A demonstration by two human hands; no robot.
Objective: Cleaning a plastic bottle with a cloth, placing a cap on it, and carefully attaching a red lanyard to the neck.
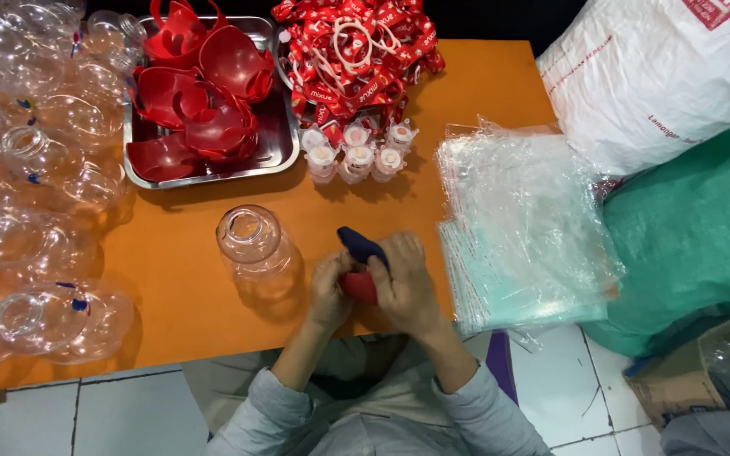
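Red cap piece (358,287) with a dark blue part (362,245) sticking up from it sits pinched between both hands, just right of the clear plastic jar (251,241) standing on the orange bench (179,295). Left hand (329,291), nearer the jar, curls closed around the red piece from the side. Right hand (405,283), farther from the jar, wraps over the blue part, fingers bent and gripping. Both forearms angle inward from grey sleeves. Beyond the right hand lies a stack of clear bags (521,228).
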